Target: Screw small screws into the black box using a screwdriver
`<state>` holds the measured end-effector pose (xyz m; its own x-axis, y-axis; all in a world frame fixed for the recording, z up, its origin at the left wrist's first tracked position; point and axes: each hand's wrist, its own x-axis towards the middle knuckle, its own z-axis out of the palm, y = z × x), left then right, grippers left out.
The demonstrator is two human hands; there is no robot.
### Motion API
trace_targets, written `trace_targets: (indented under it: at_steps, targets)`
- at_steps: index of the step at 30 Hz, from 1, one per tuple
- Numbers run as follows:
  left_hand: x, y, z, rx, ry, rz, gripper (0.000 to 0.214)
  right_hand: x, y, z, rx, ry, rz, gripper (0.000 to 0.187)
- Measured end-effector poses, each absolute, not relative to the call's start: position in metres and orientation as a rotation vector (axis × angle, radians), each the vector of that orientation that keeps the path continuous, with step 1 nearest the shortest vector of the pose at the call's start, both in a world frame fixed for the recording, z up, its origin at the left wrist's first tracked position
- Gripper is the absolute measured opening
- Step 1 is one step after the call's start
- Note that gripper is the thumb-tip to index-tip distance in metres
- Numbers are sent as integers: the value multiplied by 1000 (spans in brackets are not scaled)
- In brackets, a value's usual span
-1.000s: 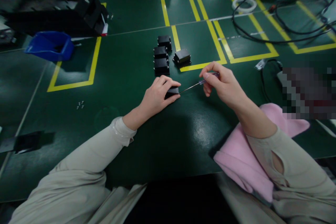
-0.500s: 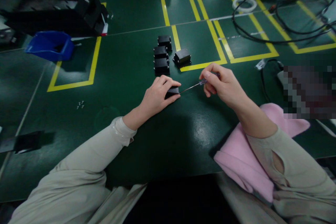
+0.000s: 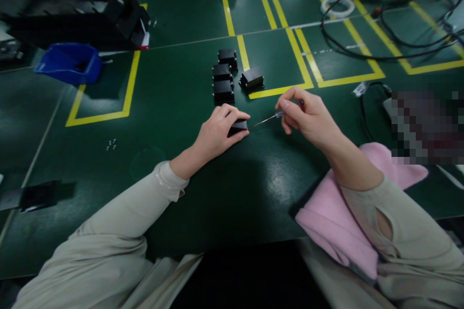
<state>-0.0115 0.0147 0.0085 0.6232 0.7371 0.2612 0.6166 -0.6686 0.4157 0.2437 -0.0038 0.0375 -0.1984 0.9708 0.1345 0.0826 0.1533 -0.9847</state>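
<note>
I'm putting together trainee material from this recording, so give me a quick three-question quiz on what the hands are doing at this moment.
1. True or false: the left hand holds a small black box down on the green table.
2. What does the right hand hold in its grip? A) tweezers B) a thin screwdriver C) a marker
3. How many other black boxes sit just beyond the hands?

Key: 1 true. 2 B, with its tip at the small black box. 3 four: three in a row and one beside them on the yellow tape.
</note>
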Motion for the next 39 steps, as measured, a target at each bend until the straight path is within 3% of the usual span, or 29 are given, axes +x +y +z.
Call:
trace_targets:
  at_steps: [4, 10, 16, 23, 29, 35, 39]
  targets:
    - [-11, 15, 9, 2560, 1104, 593, 32, 244, -4, 38, -1062, -1491, 1178, 28]
    - [-12, 15, 9, 2567, 1095, 600, 31, 244, -3, 37, -1050, -1494, 1206, 34]
    - [-12, 15, 8, 2573, 1099, 606, 32, 245, -3, 37, -1049, -1497, 1166, 23]
    - [-12, 15, 8, 2567, 1096, 606, 31, 245, -2, 35, -1053, -1504, 1192, 37]
    - [-12, 15, 8, 2563, 1101, 609, 31, 245, -3, 37, -1060, -1507, 1147, 27]
    - [-12, 15, 8, 2567, 1099, 601, 31, 245, -2, 36, -1060, -1510, 1188, 37]
    - [-12, 15, 8, 2568, 1090, 611, 31, 245, -2, 36, -1044, -1499, 1180, 32]
